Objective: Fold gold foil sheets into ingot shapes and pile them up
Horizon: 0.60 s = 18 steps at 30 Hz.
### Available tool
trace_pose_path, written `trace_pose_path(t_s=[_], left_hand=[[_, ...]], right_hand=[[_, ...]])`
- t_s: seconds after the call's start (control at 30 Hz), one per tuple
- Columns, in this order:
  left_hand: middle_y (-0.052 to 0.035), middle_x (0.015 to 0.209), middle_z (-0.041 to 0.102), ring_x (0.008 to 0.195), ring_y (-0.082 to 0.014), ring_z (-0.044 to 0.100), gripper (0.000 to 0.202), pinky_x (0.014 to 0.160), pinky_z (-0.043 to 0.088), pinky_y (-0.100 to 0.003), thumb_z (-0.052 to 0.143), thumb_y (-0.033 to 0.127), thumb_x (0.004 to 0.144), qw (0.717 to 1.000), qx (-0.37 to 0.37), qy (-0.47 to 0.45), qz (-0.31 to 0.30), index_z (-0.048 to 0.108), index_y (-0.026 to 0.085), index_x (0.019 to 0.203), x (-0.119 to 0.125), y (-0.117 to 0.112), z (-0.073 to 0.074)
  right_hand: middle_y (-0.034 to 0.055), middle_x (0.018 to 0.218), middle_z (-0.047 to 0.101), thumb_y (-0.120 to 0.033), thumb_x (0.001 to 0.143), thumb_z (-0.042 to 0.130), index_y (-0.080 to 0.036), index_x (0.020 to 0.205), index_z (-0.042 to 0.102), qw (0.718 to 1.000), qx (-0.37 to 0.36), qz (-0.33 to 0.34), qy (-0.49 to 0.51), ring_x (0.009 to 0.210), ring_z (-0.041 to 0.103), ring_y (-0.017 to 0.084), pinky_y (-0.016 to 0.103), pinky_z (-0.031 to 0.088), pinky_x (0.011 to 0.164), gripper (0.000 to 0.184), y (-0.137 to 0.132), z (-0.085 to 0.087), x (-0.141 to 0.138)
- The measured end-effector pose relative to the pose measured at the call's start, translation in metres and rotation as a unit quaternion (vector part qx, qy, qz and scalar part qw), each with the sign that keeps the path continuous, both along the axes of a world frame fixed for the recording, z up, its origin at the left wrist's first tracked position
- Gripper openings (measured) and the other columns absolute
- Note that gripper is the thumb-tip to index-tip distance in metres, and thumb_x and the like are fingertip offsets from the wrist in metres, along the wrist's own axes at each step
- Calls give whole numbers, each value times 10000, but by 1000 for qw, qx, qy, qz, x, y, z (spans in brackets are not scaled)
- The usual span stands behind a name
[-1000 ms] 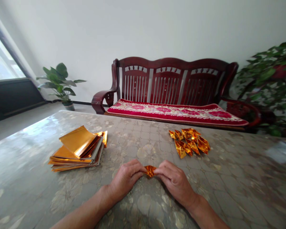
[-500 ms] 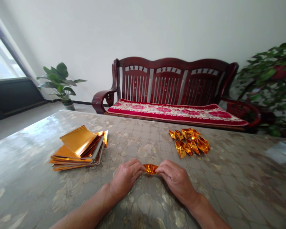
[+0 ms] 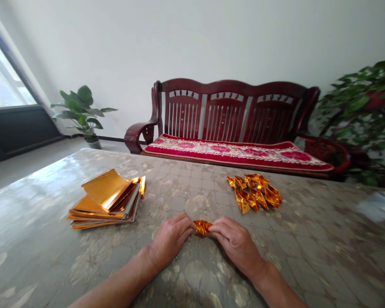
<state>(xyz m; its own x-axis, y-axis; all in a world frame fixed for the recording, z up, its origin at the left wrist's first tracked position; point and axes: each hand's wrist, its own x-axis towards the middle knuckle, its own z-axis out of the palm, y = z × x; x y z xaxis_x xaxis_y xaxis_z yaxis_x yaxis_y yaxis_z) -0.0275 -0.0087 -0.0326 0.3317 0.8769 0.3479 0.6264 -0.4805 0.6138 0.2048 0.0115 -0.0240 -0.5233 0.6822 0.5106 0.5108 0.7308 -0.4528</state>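
A small folded gold foil paper ingot [image 3: 202, 227] is held just over the table's near middle. My left hand [image 3: 173, 233] pinches its left end between thumb and fingers. At the opposite end, my right hand [image 3: 234, 237] pinches the right tip in the same way. To the right and farther back lies a group of several finished-looking gold paper ingots [image 3: 256, 192], close together. On the left sits an uneven stack of gold foil paper sheets [image 3: 104, 201], with some sheets fanned on top. The fingertips cover both ends of the held ingot.
The table [image 3: 179, 265] has a shiny, patterned cover. A clear plastic packet [image 3: 380, 206] lies at its right side. Past the far edge stands a dark red wooden bench [image 3: 224, 111] with a red floral cushion [image 3: 237, 150]. Potted plants [image 3: 83, 111] flank it.
Both hands keep hold of the ingot's ends. Its middle looks slightly narrower, and the right hand has shifted a touch to the left. The sheets and the other ingots stay put.
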Motion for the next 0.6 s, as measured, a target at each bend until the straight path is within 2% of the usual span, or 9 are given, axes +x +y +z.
trace_pose_path(t_s=[0.2, 0.27, 0.43, 0.6], left_hand=[[-12, 859, 663, 793, -130, 642, 164, 749, 478, -207, 551, 226, 966, 1000, -4, 2, -11, 697, 210, 892, 1, 1, 2], [-11, 859, 661, 793, -129, 639, 157, 749, 478, -207, 556, 211, 961, 1000, -9, -9, -8, 690, 204, 880, 1, 2, 1], [-10, 903, 664, 834, -124, 641, 148, 784, 482, -208, 545, 154, 949, 998, -3, -60, -2, 679, 208, 918, 1, 4, -2], [-6, 917, 666, 857, -123, 645, 168, 794, 484, -210, 552, 100, 916, 996, 12, -89, 0, 675, 214, 924, 2, 6, -5]], right_hand=[[41, 842, 682, -213, 952, 575, -224, 922, 710, 1000, 4, 5, 7, 796, 641, 170, 271, 502, 722, 138, 0, -1, 0], [39, 867, 687, -166, 933, 578, -231, 984, 708, 1000, -2, 0, 14, 812, 649, 173, 272, 509, 732, 154, 0, -2, 0], [42, 955, 702, -55, 868, 536, -248, 1160, 659, 1000, 20, -6, 13, 889, 657, 192, 312, 522, 807, 371, -3, -3, 0], [51, 1010, 711, -69, 878, 531, -235, 1187, 624, 998, 60, -3, 13, 932, 658, 198, 343, 518, 861, 363, -4, -1, 2]])
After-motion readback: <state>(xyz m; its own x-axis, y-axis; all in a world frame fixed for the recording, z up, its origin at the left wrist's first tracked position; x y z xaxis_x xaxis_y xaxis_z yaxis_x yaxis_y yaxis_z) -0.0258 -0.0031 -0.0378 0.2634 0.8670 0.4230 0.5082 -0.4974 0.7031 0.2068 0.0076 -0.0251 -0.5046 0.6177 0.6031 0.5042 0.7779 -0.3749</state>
